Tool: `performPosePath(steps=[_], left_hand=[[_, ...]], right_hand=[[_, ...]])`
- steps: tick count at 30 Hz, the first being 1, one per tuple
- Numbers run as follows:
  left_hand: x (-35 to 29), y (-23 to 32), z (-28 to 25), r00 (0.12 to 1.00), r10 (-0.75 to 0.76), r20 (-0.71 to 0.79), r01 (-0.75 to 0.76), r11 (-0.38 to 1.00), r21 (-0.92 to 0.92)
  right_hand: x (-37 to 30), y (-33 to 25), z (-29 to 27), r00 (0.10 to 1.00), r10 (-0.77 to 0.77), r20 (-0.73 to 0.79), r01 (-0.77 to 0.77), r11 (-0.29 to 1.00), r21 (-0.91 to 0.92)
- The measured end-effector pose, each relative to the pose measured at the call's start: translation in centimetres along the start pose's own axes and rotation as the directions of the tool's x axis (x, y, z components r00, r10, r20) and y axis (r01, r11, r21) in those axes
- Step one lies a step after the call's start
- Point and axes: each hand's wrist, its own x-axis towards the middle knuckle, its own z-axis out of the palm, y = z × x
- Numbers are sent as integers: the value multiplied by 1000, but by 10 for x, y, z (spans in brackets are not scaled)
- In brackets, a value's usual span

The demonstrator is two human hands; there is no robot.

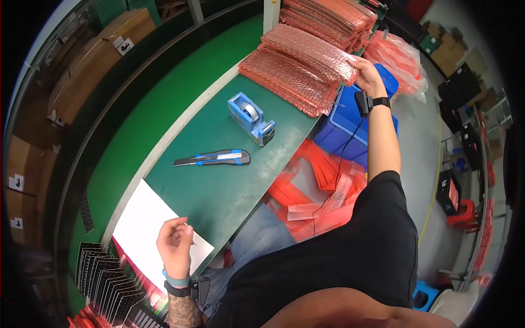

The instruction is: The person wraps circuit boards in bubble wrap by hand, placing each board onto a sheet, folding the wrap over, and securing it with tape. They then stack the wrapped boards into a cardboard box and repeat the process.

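At the far right of the table, my right hand is closed on the near right end of a red bubble-wrap bag. That bag lies bent over a stack of similar bags. My left hand hovers above a white sheet of paper at the near left. Its fingers are curled round a thin, pen-like stick, mostly hidden by them. Between the hands, a blue and black utility knife and a blue tape dispenser with a roll of tape rest on the green table.
A taller pile of red bubble bags stands behind. Beside the table are a blue bin and loose red bubble wrap below it. Black perforated plates stand at the lower left. Cardboard boxes line the far left.
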Motion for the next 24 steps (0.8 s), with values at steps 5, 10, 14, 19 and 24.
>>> performPosePath(steps=[5,10,14,19,24], left_hand=[[-5,-22,-13,989,-109,-100,108,994,-7],[-10,-33,-14,987,-119,-112,124,991,41],[-9,-32,-11,986,-117,-120,130,986,106],[-11,-35,-15,990,-92,-111,109,982,153],[-14,-39,-15,991,-76,-108,96,977,190]], right_hand=[[47,21,-20,988,56,-147,-75,989,-127],[64,15,-15,936,-185,-298,-199,419,-886],[44,23,41,908,-301,-291,-302,9,-953],[51,26,32,980,-181,77,57,-109,-992],[39,17,45,986,-158,51,37,-87,-995]])
